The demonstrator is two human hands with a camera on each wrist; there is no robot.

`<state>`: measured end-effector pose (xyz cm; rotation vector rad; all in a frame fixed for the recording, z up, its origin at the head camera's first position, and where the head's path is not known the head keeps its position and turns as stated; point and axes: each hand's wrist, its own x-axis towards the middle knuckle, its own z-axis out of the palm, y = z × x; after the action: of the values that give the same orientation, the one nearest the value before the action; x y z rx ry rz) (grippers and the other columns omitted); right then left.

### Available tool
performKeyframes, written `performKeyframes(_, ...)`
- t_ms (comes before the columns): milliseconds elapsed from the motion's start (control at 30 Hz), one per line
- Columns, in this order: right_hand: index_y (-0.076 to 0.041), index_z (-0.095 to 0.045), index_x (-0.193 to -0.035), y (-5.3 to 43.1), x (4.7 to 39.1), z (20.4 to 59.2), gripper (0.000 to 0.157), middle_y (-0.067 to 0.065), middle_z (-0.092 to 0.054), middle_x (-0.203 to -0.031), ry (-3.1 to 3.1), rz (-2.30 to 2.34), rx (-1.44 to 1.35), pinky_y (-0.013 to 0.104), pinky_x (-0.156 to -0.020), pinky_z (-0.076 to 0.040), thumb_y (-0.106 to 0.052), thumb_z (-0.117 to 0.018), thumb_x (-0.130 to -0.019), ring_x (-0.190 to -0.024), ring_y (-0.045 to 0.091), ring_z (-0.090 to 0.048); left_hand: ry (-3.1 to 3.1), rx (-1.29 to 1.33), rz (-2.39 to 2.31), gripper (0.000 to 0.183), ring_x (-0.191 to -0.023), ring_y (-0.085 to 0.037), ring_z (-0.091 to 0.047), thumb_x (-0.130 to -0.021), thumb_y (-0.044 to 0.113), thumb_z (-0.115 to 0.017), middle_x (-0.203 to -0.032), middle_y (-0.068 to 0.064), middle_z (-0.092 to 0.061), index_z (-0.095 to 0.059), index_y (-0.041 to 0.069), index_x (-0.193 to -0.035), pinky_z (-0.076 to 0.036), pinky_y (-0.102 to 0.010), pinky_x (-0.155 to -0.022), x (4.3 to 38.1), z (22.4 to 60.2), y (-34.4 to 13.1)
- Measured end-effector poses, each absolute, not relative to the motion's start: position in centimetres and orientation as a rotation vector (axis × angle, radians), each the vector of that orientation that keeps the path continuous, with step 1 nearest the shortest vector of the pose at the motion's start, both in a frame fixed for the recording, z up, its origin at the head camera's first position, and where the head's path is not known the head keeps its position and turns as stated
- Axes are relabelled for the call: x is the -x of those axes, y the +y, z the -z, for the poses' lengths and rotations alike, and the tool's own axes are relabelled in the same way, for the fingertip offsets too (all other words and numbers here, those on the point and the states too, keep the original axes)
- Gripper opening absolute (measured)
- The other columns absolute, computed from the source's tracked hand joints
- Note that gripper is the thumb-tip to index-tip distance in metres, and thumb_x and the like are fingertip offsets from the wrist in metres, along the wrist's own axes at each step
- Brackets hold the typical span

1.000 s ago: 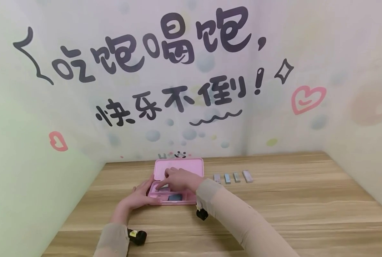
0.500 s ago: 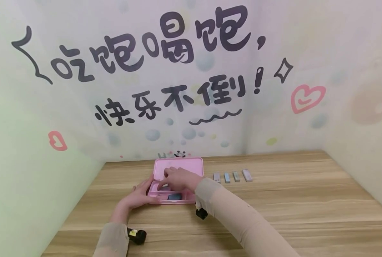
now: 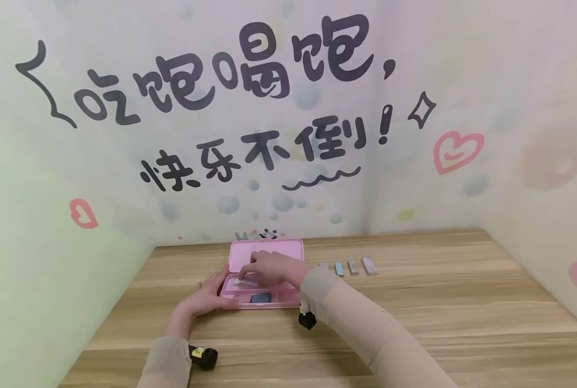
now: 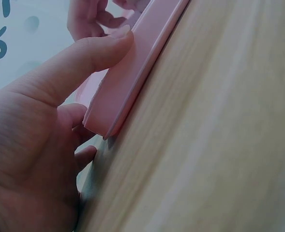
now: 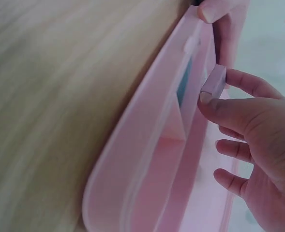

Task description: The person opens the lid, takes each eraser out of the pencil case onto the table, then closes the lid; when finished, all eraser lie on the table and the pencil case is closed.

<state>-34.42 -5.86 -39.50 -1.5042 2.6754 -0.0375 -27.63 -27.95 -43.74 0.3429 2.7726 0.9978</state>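
Observation:
A pink pencil case lies on the table with its lid raised at the back. My left hand grips the case's left end, its thumb on the front wall and its fingers round the side. Over the divided tray, my right hand pinches a small pale purple block, like an eraser, between thumb and index finger. Its other fingers are loosely bent. A dark blue piece lies in the front compartment. The right hand hides part of the rear compartment in the head view.
Right of the case, several small blocks stand in a row, among them a blue one and a pale purple one. A printed wall rises behind the wooden table.
My right hand's fingertips have risen slightly from the rear compartment. The left hand keeps its place on the case. The head view has shifted a little.

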Motion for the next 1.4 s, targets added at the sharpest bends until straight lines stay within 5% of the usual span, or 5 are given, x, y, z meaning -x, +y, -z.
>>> performKeyframes(500, -0.019, -0.055, -0.132, -2.7, 33.9, 38.6, 0.043, -0.004, -0.064, -0.105, 2.584, 0.398, 1.512, 0.019, -0.082, -0.046, -0.006, -0.062, -0.093, -0.093, 0.008, -0.058, 2.752, -0.313, -0.993, 0.115, -0.144, -0.044, -0.007, -0.075, 0.048, -0.078, -0.158, -0.022, -0.016, -0.006, 0.010, -0.156, 0.006, -0.067, -0.108, 27.5, 43.7, -27.8)
performKeyframes(1400, -0.019, -0.055, -0.128, 2.3, 33.6, 38.2, 0.042, -0.004, -0.062, -0.098, 2.603, 0.666, 1.259, 0.021, -0.073, -0.049, -0.002, -0.064, -0.091, -0.087, 0.008, -0.057, 2.737, -0.299, -1.000, 0.116, -0.144, -0.045, -0.004, -0.075, 0.048, -0.078, -0.159, -0.022, -0.012, -0.004, 0.011, -0.156, 0.008, -0.065, -0.108, 27.7, 43.9, -27.8)
